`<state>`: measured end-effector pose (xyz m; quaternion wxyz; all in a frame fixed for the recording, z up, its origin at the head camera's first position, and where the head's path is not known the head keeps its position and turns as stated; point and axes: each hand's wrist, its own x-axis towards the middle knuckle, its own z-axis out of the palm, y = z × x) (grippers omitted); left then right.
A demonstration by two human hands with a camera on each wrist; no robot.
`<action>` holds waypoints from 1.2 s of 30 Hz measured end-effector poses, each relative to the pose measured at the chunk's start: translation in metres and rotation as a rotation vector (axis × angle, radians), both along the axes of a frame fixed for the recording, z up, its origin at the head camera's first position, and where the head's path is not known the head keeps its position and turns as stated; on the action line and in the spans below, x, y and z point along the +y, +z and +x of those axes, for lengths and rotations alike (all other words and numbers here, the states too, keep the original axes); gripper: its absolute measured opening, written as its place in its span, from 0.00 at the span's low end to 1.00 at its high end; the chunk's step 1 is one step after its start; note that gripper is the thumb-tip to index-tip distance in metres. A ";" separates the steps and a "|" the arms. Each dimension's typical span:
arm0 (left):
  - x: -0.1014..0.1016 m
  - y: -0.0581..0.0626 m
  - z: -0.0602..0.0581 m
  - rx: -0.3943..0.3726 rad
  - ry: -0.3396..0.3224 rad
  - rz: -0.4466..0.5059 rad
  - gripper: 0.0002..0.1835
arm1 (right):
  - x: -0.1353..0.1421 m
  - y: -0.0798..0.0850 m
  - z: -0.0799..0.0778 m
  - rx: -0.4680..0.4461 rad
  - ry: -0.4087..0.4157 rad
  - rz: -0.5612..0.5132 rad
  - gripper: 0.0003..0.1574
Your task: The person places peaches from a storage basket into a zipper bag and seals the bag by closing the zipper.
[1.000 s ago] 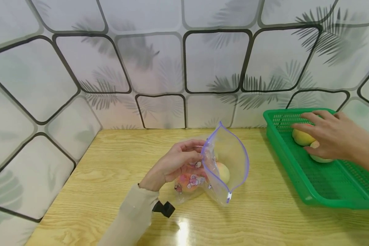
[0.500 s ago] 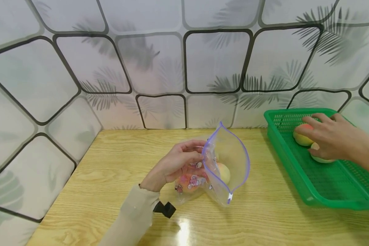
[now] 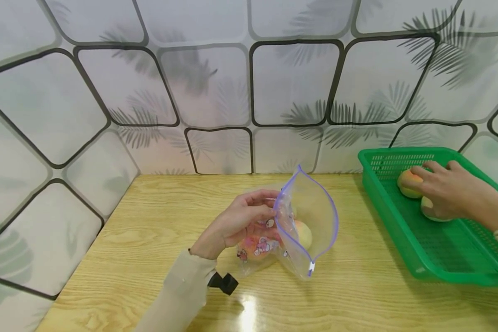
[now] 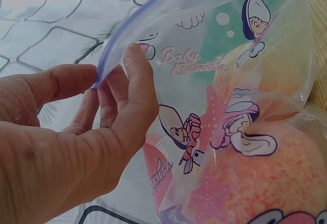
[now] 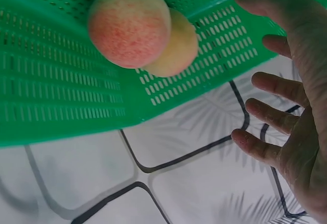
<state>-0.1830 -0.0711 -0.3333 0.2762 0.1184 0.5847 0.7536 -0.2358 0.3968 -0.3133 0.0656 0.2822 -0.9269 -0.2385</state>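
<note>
My left hand [image 3: 240, 221] pinches the purple zip edge of a clear zip bag [image 3: 321, 207] printed with pink cartoon figures. The bag's mouth gapes to the right, a white slider [image 3: 312, 266] at its near corner. Inside, a pale peach [image 3: 303, 235] shows through the opening; a redder peach [image 4: 276, 173] fills the bottom in the left wrist view. My right hand [image 3: 452, 191] reaches over the green basket [image 3: 388, 230], above two more peaches, one yellow-red [image 3: 406, 183] and one paler [image 3: 429, 210]. In the right wrist view its fingers [image 5: 273, 101] are spread, apart from the peaches.
The wooden table [image 3: 149, 221] carries the bag in the middle and the basket at the right. A white patterned sheet [image 3: 294, 83] rises behind and on the left side. The basket's raised rim stands between the bag and the peaches in it.
My right hand has come down a little over the peaches in the basket, its fingers bending more. The left hand keeps its hold on the bag's edge.
</note>
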 end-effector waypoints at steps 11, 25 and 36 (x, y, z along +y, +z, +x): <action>0.000 -0.003 -0.001 -0.006 -0.011 0.004 0.26 | 0.019 -0.017 -0.009 -0.041 -0.044 0.058 0.30; 0.001 -0.005 -0.002 -0.009 -0.002 -0.007 0.26 | 0.035 -0.033 -0.018 -0.074 -0.101 0.059 0.29; 0.002 -0.004 -0.003 -0.038 -0.014 0.003 0.26 | 0.035 -0.035 -0.017 -0.126 -0.126 0.009 0.25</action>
